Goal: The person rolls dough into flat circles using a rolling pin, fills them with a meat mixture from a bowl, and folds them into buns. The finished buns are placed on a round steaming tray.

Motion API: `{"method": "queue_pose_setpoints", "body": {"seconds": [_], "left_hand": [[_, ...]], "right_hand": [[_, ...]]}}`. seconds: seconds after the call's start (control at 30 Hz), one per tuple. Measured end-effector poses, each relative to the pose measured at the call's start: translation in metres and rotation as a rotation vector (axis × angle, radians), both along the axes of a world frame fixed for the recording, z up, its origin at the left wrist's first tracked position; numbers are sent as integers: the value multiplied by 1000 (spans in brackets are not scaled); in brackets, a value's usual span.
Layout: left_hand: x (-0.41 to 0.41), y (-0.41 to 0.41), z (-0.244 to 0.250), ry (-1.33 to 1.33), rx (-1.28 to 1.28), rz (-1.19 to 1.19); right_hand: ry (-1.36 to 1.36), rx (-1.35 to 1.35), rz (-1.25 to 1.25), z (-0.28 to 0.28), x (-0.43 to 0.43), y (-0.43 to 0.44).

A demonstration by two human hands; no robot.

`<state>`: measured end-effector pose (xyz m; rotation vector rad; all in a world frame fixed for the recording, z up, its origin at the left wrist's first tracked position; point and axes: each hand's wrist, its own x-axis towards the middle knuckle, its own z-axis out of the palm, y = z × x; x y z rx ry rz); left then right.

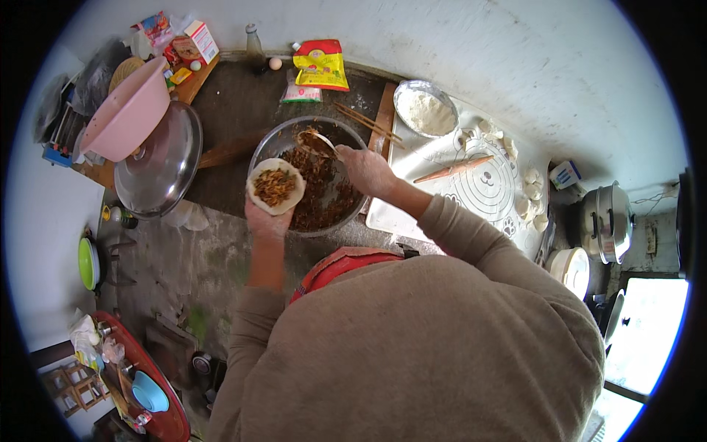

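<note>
A round dough wrapper [301, 198] rests on my left hand [269, 224], with a heap of chopped filling [274, 187] in its middle. My right hand [364, 170] grips the handle of a spoon [327, 142], whose bowl lies in the filling at the far side of a metal basin [258, 148]. More dark brown filling [326, 207] is spread over the basin's bottom and walls. The wrapper is held above the basin's near left rim and hides part of it. Flour whitens the fingers of my right hand.
Right of the basin, a floury mat [406, 212] carries a rolling pin [453, 169], several dough pieces [531, 190] and a bowl of flour [428, 110]. Chopsticks [367, 122] lie behind the basin. Leftward are a metal lid [160, 177] and a pink tub [124, 119]. Seasoning bags [320, 63] stand at the back.
</note>
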<state>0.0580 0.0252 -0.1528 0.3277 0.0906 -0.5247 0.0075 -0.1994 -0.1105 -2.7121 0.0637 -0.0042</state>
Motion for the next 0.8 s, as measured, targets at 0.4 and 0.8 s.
{"method": "queue_pose_setpoints", "body": {"seconds": [0.4,0.8], "left_hand": [[-34,69,-24,227,243,216],[-27,54,-7,238,197,165]], "right_hand": [[309,-238,203,-64,19,21],[712,850,-86,-17,17,-9]]}}
